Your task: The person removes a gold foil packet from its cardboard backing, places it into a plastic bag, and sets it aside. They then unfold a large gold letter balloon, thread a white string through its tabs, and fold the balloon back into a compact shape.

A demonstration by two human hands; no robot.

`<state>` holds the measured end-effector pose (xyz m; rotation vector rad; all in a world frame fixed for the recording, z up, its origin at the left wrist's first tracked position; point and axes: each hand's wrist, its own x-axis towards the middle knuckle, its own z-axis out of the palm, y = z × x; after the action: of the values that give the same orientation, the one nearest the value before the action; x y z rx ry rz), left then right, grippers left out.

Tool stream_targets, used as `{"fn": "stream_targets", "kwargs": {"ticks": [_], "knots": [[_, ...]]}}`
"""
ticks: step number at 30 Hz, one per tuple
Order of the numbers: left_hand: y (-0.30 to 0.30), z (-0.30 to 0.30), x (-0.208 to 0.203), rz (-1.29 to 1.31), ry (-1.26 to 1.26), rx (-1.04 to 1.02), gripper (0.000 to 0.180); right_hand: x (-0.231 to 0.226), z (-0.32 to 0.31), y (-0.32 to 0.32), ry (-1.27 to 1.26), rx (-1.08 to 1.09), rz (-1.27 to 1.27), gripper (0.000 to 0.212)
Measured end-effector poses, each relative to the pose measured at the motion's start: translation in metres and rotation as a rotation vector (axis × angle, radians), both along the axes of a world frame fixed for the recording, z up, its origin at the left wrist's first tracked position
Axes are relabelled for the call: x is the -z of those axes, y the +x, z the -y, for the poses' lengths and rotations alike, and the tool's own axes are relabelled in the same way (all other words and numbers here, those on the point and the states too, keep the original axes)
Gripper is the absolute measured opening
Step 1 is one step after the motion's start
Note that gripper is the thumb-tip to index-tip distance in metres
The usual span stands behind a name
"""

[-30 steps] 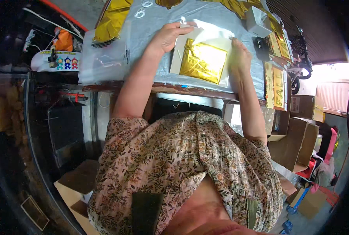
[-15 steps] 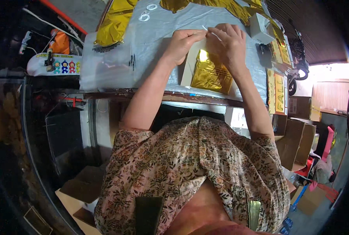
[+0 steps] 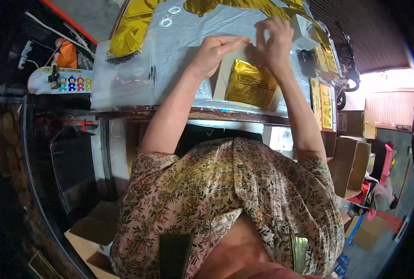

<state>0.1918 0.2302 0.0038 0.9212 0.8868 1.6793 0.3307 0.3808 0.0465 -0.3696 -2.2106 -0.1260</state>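
A folded gold foil piece lies on a pale, flat backing, seemingly inside a clear bag, near the table's front edge. My left hand pinches the far end of this packet between thumb and fingers. Beyond that end and to the right, my right hand is raised a little, thumb and fingertips curled together; what they hold, if anything, is too small to make out. The packet's far right corner is partly hidden by my right hand.
Clear plastic bags lie at the left, under a gold foil balloon. White ribbon rings and more gold foil are farther back. A white box and yellow-printed boxes stand at the right.
My right hand has moved up and away from my left hand, parting from the packet's far edge. A small white strip seen between the hands no longer shows. My left hand stays in place.
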Motion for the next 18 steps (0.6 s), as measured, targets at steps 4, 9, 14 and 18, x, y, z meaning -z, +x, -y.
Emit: {"fn": "stream_targets", "kwargs": {"ticks": [4, 9, 14, 18], "knots": [[-0.016, 0.002, 0.007, 0.172, -0.075, 0.037, 0.033, -0.013, -0.061, 0.079, -0.953, 0.024, -0.473, 0.023], [-0.026, 0.002, 0.019, 0.322, -0.105, -0.082, 0.037, -0.081, -0.045, 0.272, -0.963, 0.340, -0.222, 0.037], [-0.030, 0.004, 0.033, 0.166, -0.247, -0.207, 0.041, 0.006, 0.003, 0.522, -1.080, 1.018, 0.192, 0.047], [-0.053, -0.009, 0.061, -0.524, -0.308, -0.507, 0.036, 0.026, 0.045, 0.644, -0.551, 1.822, 1.064, 0.064]]}}
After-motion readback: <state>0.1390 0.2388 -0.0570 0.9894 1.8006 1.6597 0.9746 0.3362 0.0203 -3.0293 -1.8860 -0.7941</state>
